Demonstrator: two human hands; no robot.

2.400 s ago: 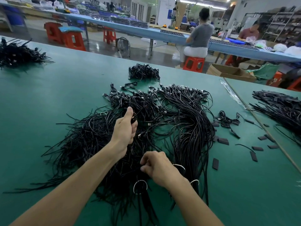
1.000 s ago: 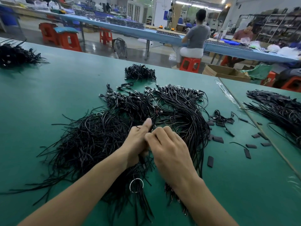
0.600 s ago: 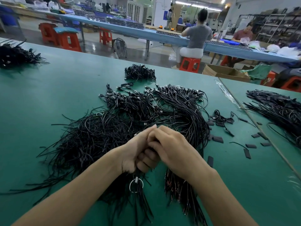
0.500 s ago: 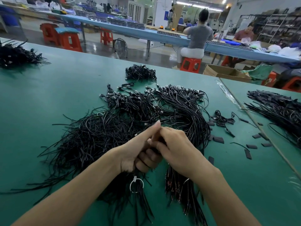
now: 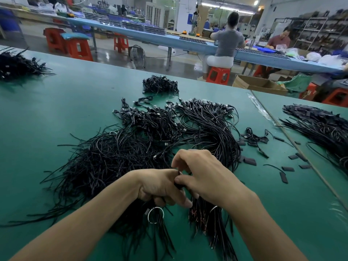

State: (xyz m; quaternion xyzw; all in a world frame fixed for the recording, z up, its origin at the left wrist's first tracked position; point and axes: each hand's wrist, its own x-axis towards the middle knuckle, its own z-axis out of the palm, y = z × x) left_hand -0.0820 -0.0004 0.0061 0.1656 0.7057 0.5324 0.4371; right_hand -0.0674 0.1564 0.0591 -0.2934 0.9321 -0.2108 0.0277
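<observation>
On the green table [image 5: 56, 102], head view: a tied cable bundle [image 5: 160, 232] at the pile's near edge is gripped by the left hand [image 5: 160, 187]; one strand [image 5: 177, 183] is pinched by the right hand [image 5: 205, 178]. Separation of one cable is judged under way; a steady, untangled pull is called for next.

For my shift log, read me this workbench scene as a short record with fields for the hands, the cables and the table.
Left hand: grips a cable bundle tied with a white ring
Right hand: pinches a black cable beside the left hand
Table: green, with a loose cable pile beyond the hands
Right of pile: small flat black pieces
Background: person seated at a blue bench
</observation>
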